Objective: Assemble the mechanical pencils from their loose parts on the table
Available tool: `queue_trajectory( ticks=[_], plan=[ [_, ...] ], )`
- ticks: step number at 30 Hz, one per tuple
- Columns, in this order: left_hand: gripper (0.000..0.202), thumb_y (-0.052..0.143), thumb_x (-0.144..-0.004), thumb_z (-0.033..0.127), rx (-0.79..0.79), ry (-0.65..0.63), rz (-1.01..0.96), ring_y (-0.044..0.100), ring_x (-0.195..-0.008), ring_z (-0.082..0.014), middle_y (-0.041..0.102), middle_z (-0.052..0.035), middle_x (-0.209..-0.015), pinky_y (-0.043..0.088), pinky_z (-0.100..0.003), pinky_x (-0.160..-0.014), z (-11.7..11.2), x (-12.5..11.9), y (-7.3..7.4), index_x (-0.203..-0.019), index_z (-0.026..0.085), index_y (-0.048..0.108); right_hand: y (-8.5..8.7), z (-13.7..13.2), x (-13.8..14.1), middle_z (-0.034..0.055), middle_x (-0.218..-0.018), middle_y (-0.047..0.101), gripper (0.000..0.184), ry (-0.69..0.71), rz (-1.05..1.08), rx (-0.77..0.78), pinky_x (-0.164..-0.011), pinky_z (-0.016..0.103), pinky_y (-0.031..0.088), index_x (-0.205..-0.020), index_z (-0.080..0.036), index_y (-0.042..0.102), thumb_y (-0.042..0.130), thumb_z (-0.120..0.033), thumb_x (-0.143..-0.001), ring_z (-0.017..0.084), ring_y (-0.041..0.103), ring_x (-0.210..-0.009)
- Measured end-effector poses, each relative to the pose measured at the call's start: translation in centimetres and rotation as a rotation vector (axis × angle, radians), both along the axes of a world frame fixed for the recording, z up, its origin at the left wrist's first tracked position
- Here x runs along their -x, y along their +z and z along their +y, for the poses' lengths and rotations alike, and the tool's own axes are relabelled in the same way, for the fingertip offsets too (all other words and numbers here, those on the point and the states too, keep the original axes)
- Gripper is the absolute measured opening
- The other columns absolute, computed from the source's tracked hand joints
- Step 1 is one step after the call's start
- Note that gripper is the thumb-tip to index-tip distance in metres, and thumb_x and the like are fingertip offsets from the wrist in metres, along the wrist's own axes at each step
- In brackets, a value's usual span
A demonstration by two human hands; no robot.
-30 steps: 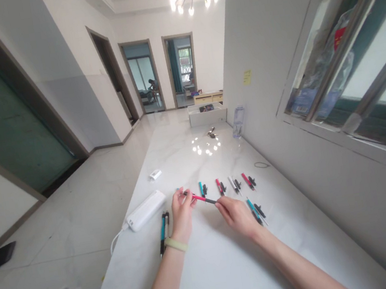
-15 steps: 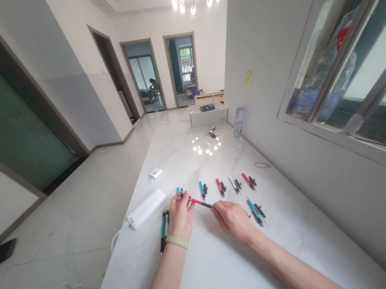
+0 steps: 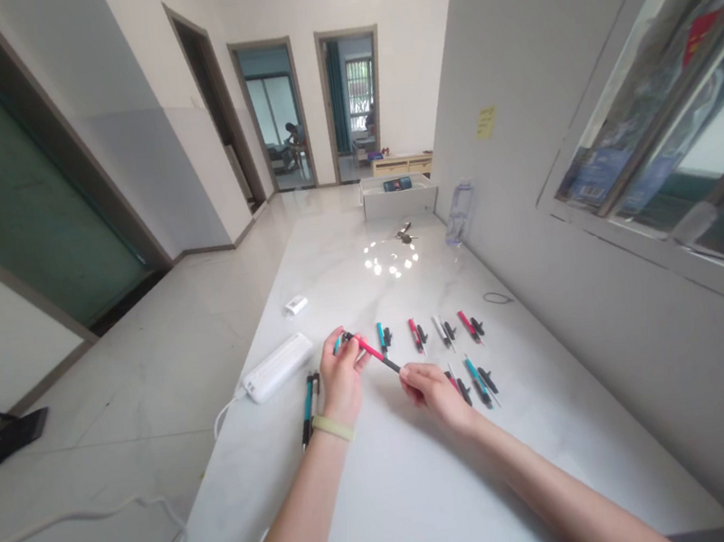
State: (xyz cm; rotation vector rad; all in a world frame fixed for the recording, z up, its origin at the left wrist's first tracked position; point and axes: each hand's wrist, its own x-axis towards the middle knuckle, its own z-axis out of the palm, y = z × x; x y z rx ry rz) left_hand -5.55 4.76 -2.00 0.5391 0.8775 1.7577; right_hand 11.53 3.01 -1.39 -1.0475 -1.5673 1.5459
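Observation:
My left hand and my right hand both hold a pink-and-black pen above the table, the left at the pink end and the right pinching the black end. A teal pen tip shows at my left fingertips. Just past my right hand lies a row of teal, pink and white pens, each paired with a black part, such as the teal pen. Beside my left wrist lie a teal pen and a dark pen.
The white marble table holds a long white power bank with a cable, a small white object, keys, a rubber band, a plastic bottle and a white box. A wall runs along the right edge.
The pen now slants more steeply, its pink end farther from me. Both hands shifted with it. The whole view has moved as my head tilted downward.

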Motion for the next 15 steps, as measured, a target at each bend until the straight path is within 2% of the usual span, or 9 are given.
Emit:
queue_trajectory(
  ticks=[3, 6, 8, 13, 15],
  plan=[
    [0.043, 0.072, -0.08, 0.025, -0.063, -0.004, 0.028, 0.065, -0.099, -0.0163, 0.067, -0.0039, -0.098, 0.053, -0.033, -0.087, -0.1, 0.1, 0.5, -0.119, 0.025, 0.053, -0.2, -0.1, 0.4, -0.0074, -0.051, 0.032, 0.027, 0.074, 0.345, 0.296, -0.046, 0.024, 0.016, -0.067, -0.02, 0.043, 0.051, -0.036, -0.088, 0.009, 0.02, -0.046],
    [0.044, 0.073, -0.079, 0.026, -0.077, -0.014, 0.031, 0.064, -0.101, -0.0175, 0.067, -0.0048, -0.1, 0.052, -0.034, -0.087, -0.1, 0.2, 0.8, -0.119, 0.024, 0.053, -0.3, -0.2, 0.6, -0.0077, -0.051, 0.031, 0.028, 0.095, 0.401, 0.324, -0.046, 0.024, 0.016, -0.067, -0.02, 0.042, 0.052, -0.036, -0.088, 0.009, 0.019, -0.046],
    [0.043, 0.074, -0.078, 0.026, -0.056, -0.01, 0.021, 0.064, -0.102, -0.0181, 0.067, -0.0062, -0.101, 0.052, -0.034, -0.086, -0.1, 0.2, 0.8, -0.117, 0.023, 0.054, -0.2, -0.1, 0.5, -0.0057, -0.051, 0.037, 0.031, 0.072, 0.261, 0.204, -0.047, 0.024, 0.018, -0.066, -0.019, 0.044, 0.049, -0.038, -0.09, 0.009, 0.024, -0.046],
    [0.041, 0.077, -0.076, 0.03, 0.024, 0.014, 0.031, 0.065, -0.095, -0.0165, 0.066, -0.0075, -0.103, 0.054, -0.029, -0.078, 0.0, 0.2, 0.3, -0.112, 0.02, 0.059, 0.6, 0.0, -0.4, -0.0012, -0.06, 0.047, 0.033, -0.053, -0.354, -0.456, -0.056, 0.025, 0.026, -0.068, -0.019, 0.046, 0.041, -0.037, -0.096, 0.012, 0.039, -0.055],
    [0.04, 0.078, -0.074, 0.031, 0.058, 0.03, 0.047, 0.065, -0.088, -0.0149, 0.065, -0.0063, -0.1, 0.054, -0.027, -0.073, 0.1, 0.3, 0.1, -0.109, 0.02, 0.061, 0.8, 0.0, -0.7, -0.0001, -0.065, 0.049, 0.03, -0.054, -0.514, -0.638, -0.059, 0.025, 0.027, -0.071, -0.019, 0.044, 0.038, -0.033, -0.097, 0.013, 0.041, -0.058]
  ],
)
